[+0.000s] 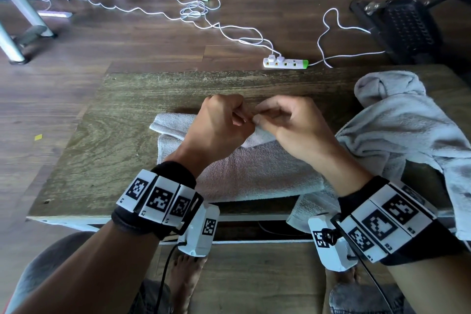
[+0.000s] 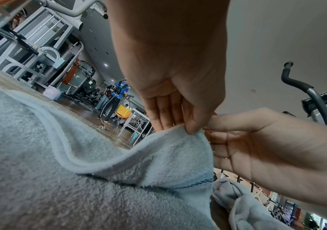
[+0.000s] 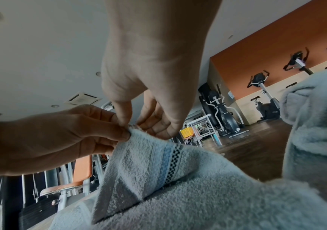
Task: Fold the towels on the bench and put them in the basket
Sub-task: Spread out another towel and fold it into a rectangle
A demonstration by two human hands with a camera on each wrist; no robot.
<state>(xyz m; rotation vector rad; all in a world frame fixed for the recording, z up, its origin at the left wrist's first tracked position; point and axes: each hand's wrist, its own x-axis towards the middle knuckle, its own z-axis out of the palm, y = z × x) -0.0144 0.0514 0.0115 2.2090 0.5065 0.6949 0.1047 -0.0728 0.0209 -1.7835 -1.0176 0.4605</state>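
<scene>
From the head view, a pale grey towel (image 1: 244, 173) lies on the wooden bench (image 1: 114, 140), its long axis running left to right across the person's front. A corner is raised off the cloth at the middle of its far edge. The left hand (image 1: 219, 125) and the right hand (image 1: 288, 122) meet there, fingers curled, both pinching that raised corner. A second grey towel (image 1: 407, 130) lies crumpled just beside it on the right.

In the left wrist view, the left hand (image 2: 170, 80) pinches the towel (image 2: 60, 179) corner between thumb and fingertips; the right hand (image 2: 257, 147) comes in from the right, touching the same corner.

In the right wrist view, the right hand (image 3: 148, 80) nips the corner's tip with thumb and forefinger, the other fingers loosely bent. The left hand (image 3: 60, 137) grips just beside it. The towel (image 3: 178, 194) is fluffy, with a blue band and a dark chequered stripe near its end.
</scene>
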